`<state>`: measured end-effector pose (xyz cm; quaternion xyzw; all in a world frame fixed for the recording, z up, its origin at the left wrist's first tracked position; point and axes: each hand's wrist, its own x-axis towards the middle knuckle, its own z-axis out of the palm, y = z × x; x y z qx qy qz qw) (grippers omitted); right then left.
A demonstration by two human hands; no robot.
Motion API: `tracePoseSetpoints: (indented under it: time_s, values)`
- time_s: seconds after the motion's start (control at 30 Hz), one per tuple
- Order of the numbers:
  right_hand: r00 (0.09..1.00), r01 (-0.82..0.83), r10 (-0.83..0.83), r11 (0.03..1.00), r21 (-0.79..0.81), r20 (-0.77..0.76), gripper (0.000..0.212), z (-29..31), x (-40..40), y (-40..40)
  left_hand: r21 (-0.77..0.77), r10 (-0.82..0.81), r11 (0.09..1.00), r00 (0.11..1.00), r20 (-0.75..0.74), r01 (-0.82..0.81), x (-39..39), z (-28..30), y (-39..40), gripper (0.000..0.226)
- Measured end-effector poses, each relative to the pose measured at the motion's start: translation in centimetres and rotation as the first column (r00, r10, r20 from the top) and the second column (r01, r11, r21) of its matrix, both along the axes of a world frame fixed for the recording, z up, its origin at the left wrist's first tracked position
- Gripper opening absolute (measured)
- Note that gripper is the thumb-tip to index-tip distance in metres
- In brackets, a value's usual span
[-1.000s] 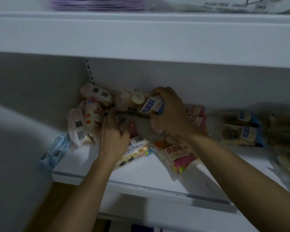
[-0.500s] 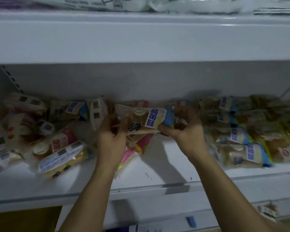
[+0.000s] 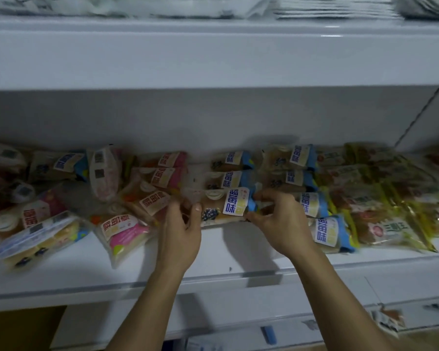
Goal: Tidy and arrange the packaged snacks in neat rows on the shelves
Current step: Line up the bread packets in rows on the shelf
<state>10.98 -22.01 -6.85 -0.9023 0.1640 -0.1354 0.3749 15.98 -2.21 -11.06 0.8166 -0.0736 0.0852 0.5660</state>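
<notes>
A blue-labelled snack pack (image 3: 226,207) was pinched at its ends by curled fingers of the left hand (image 3: 181,233) and right hand (image 3: 281,221) above the white shelf (image 3: 213,259) crowded with packs.

Dim light, white metal shelf (image 3: 238,264) under the hands, grey back wall (image 3: 213,117) beyond them, upper shelf (image 3: 213,57) overhead, another shelf (image 3: 314,323) below

1. The shelf (image 3: 238,259) looks like smooth white painted metal with a faint sheen
2. The blue snack pack (image 3: 226,207) is clear glossy plastic film with a paper-like white label
3. The pink pack (image 3: 127,234) has the same shiny, crinkled plastic wrap
4. The yellow packs (image 3: 395,224) are glossy see-through film
5. The upper shelf (image 3: 213,54) is smooth and matt white
</notes>
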Motion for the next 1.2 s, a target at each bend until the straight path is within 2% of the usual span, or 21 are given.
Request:
tracePoseSetpoints:
  time_s: [0.1, 0.23, 0.37, 0.5, 0.6, 0.7, 0.8, 0.9, 1.0, 1.1, 1.2]
  values:
    - [0.999, -0.053, 0.054, 0.990, -0.130, -0.003, 0.036, -0.1, 0.2, -0.7, 0.100, -0.036, 0.994, 0.999, 0.005, 0.035, -0.1, -0.9, -1.0, 0.018]
    - [0.992, -0.127, 0.123, 0.952, -0.278, -0.032, 0.029, -0.7, 0.9, -0.7, 0.269, -0.003, 0.963, 0.997, 0.072, -0.017, -0.1, -1.7, -2.1, 0.033]
    - [0.990, -0.132, 0.108, 0.933, -0.334, -0.089, 0.029, -1.5, 1.3, -0.9, 0.343, -0.003, 0.939, 0.997, 0.080, -0.025, 0.0, -2.4, -2.4, 0.033]
    - [0.994, -0.105, 0.078, 0.898, -0.427, -0.081, 0.028, -1.8, 1.3, -0.9, 0.392, -0.013, 0.920, 0.998, 0.058, -0.011, 0.0, -2.3, -2.4, 0.039]
    - [0.997, -0.067, 0.046, 0.912, -0.404, -0.061, 0.040, -2.1, 1.1, -0.6, 0.418, -0.044, 0.908, 0.999, 0.025, 0.030, 0.0, -2.0, -1.8, 0.040]
    - [0.999, -0.017, 0.030, 0.930, -0.367, 0.029, 0.050, -2.3, 1.0, -0.4, 0.437, -0.075, 0.897, 0.997, 0.014, 0.061, -0.3, -0.8, -0.5, 0.041]
    - [0.982, -0.019, 0.078, 0.947, -0.321, 0.172, 0.042, -2.1, 2.0, 0.6, 0.441, -0.020, 0.897, 0.997, 0.080, -0.017, 0.0, 1.2, 2.2, 0.035]
    - [0.948, -0.101, 0.186, 0.946, -0.309, 0.260, 0.039, -1.4, 4.2, 4.0, 0.489, 0.058, 0.862, 0.985, 0.164, -0.132, 1.8, 2.5, 7.0, 0.026]
    - [0.880, -0.241, 0.357, 0.905, -0.351, 0.314, 0.036, -0.4, 7.3, 9.3, 0.575, 0.080, 0.779, 0.950, 0.303, -0.249, 4.5, 1.6, 13.6, 0.026]
    - [0.838, -0.431, 0.513, 0.832, -0.350, 0.187, 0.038, 1.0, 10.5, 15.3, 0.640, 0.160, 0.662, 0.908, 0.388, -0.390, 6.7, 0.6, 20.5, 0.036]
    - [0.760, -0.586, 0.647, 0.726, -0.361, 0.068, 0.038, 1.8, 13.9, 21.6, 0.712, 0.231, 0.565, 0.909, 0.348, -0.416, 8.4, 0.0, 26.1, 0.050]
